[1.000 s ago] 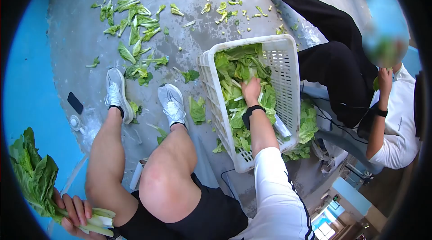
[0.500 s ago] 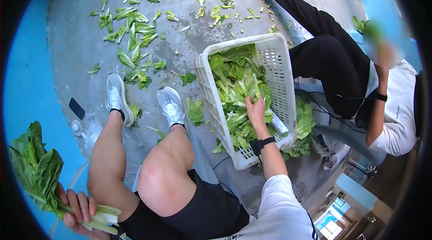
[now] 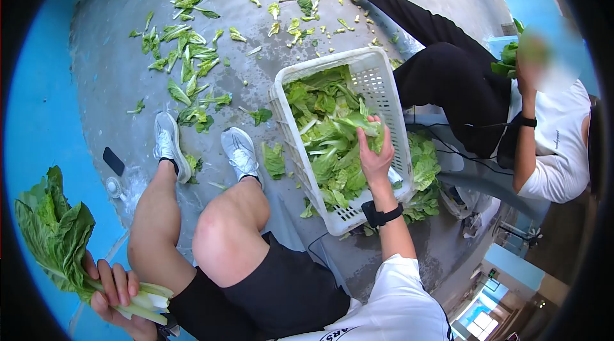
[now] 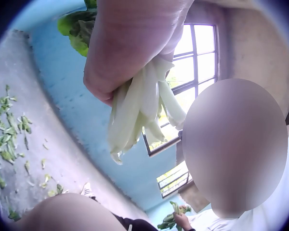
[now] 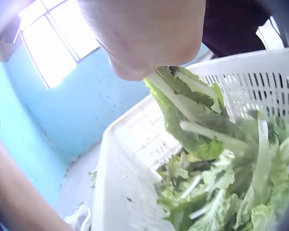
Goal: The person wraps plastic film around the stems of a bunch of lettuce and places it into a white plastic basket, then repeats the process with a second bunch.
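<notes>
At the lower left of the head view my left hand [image 3: 115, 290] grips a bunch of leafy greens [image 3: 56, 235], dark leaves up and pale stalks down. Those white stalks [image 4: 137, 108] stick out below the fist in the left wrist view. My right hand [image 3: 377, 155] pinches a green leaf [image 3: 354, 125] with a pale stem just over the white plastic basket [image 3: 374, 79]. In the right wrist view this leaf [image 5: 190, 110] hangs from under the hand above loose leaves [image 5: 226, 192] in the basket; the fingertips are hidden there.
Cut leaves and stalks [image 3: 188, 59] lie strewn across the grey floor. Another person in a white shirt [image 3: 556, 130] sits on the right, holding greens [image 3: 506, 63]. A phone [image 3: 114, 160] and small white fan [image 3: 115, 187] lie left of my shoes. Cables [image 3: 470, 149] run right of the basket.
My right hand has come up from among the leaves, bringing a leaf above the pile. The left hand keeps its bunch with little movement. The other person's greens now show beside their head.
</notes>
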`<state>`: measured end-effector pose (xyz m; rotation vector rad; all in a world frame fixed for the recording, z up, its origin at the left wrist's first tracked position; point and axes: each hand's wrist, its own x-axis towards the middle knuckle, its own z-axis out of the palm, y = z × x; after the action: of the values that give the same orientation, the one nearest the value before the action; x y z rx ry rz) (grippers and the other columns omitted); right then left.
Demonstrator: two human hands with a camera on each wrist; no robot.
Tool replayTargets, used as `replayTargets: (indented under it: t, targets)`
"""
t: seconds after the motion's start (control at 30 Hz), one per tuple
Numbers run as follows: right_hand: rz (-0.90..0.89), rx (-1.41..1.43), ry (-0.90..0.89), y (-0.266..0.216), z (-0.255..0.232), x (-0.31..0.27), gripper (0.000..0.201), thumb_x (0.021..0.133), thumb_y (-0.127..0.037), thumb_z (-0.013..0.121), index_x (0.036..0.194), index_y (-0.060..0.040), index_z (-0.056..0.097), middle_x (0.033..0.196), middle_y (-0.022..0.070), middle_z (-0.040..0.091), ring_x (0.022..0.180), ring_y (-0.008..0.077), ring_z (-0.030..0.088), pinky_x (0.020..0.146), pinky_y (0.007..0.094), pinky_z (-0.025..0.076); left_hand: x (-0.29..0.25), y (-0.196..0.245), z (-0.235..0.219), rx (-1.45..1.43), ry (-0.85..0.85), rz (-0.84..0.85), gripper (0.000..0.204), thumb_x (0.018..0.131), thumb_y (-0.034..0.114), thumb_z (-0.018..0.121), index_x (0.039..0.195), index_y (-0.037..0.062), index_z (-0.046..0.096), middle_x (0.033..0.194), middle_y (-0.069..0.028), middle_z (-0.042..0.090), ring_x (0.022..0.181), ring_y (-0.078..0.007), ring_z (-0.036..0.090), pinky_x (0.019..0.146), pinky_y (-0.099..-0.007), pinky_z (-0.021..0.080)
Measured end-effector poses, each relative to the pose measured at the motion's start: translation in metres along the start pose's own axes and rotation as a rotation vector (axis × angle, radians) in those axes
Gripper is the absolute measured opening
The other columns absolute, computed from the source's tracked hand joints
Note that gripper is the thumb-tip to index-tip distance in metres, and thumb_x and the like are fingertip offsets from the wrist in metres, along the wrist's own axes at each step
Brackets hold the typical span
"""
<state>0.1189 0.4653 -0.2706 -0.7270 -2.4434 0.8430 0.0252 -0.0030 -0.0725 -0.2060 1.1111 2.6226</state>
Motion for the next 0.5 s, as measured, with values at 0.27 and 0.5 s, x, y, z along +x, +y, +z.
replayTargets:
  t: [0.27, 0.5]
  targets:
    - [-0.055, -0.392, -0.106, -0.030, -0.041, 0.005, 0.058, 0.084, -0.029, 0.070, 0.130, 0.0015, 0.052, 0.099, 0.0185, 0.061, 0.094, 0.0348, 0.058, 0.083, 0.0412, 0.046, -0.007, 0.003, 0.004, 0.017, -0.009, -0.001, 0.031, 0.090, 0.005, 0.059, 0.110, 0.0051, 0.036, 0.069, -0.0002, 0.037, 0.060, -0.0104, 0.042, 0.064, -0.0287, 0.043]
    - [0.234, -0.607, -0.484, 0.111, 0.002, -0.068, 0.058, 0.079, -0.032, 0.074, 0.126, -0.0049, 0.056, 0.106, 0.0184, 0.062, 0.100, 0.0367, 0.059, 0.087, 0.0434, 0.048, -0.014, 0.003, -0.001, -0.005, 0.013, -0.005, 0.035, 0.090, 0.006, 0.060, 0.115, 0.0036, 0.035, 0.070, -0.0005, 0.038, 0.061, -0.0108, 0.042, 0.065, -0.0296, 0.043]
